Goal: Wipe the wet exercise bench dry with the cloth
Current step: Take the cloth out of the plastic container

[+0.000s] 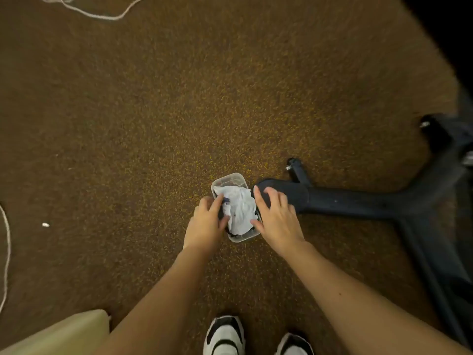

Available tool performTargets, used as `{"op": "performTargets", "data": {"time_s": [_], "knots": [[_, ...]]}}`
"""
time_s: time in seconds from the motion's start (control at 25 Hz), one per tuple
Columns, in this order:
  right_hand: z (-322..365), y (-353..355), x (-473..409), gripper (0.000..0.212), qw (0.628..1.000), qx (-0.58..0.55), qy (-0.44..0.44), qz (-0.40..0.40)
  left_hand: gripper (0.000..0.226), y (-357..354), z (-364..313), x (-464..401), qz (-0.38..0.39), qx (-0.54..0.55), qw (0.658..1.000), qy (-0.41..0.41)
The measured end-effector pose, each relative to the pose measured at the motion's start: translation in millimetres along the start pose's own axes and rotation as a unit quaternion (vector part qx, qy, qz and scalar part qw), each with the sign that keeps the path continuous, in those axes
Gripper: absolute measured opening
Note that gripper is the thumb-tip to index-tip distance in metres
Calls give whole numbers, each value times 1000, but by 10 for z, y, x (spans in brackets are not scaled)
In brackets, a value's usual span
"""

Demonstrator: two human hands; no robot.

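Steady the tub (231,178) at frame centre with the spread, empty right hand (277,218) on its rim, and lift the cloth (240,208) lying crumpled inside straight up with the left hand (207,218), fingers seemingly just pinching its edge.

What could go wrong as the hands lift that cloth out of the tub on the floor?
1. The small clear tub looks light; with the white cloth bunched inside, it may lift or tip unless the right hand steadies its rim.
2. The left hand is in among dark items under the cloth, which could get dragged out too.
3. The black chair base lies right beside the tub, and a white cord trails nearby: possible trip hazards.
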State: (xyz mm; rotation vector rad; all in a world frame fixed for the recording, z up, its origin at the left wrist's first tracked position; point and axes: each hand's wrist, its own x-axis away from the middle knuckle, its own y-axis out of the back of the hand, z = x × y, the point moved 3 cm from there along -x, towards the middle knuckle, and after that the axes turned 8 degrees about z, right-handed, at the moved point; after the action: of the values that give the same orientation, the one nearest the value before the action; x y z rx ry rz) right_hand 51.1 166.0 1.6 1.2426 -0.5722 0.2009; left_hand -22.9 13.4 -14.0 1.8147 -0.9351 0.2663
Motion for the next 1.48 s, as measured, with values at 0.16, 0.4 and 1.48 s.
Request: {"op": "performTargets", "data": {"time_s": [0.16, 0.4, 1.48], "knots": [[-106, -555, -507, 75, 1000, 18, -4, 16, 60, -394, 247, -517, -6, -88, 996, -16], [-149, -893, -1054, 67, 999, 24, -21, 13, 77, -686, 330, -874, -47, -234, 971, 28], [-125, 546, -105, 57, 925, -370, -74, 40, 40, 207, -627, -97, 58, 386, 921, -16]]}}
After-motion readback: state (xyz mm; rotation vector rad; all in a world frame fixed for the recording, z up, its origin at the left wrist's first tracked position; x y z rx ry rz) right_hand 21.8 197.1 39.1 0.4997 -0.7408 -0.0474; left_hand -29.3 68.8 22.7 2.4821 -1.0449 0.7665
